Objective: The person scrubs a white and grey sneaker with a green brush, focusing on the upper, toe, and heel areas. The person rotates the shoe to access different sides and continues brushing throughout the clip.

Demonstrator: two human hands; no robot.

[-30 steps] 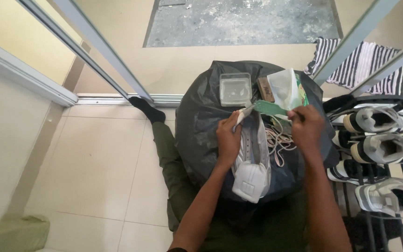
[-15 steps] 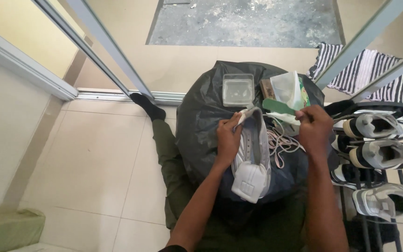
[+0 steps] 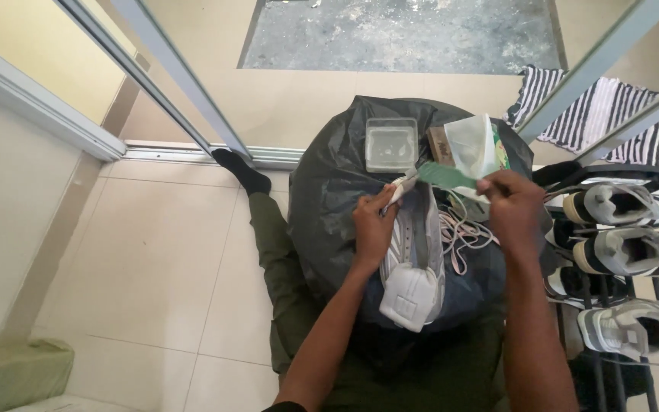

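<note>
A white sneaker (image 3: 415, 259) lies sole-side away on a black plastic sheet (image 3: 329, 191) over my lap. My left hand (image 3: 373, 229) grips the sneaker's side near its toe end. My right hand (image 3: 519, 202) pinches a green strip-like tool (image 3: 444, 175) whose far end touches the shoe's tip. Loose white laces (image 3: 467, 233) lie between my hands.
A clear plastic box (image 3: 390, 143), a small brown item (image 3: 438, 143) and a clear bag (image 3: 473, 146) rest at the sheet's far side. A shoe rack with several white sneakers (image 3: 619, 252) stands at the right. A striped cloth (image 3: 612, 114) lies beyond. Sliding door rails (image 3: 169, 76) run at the left.
My right hand has lifted slightly and brought the green tool across to the shoe's tip. The left hand keeps its hold on the sneaker.
</note>
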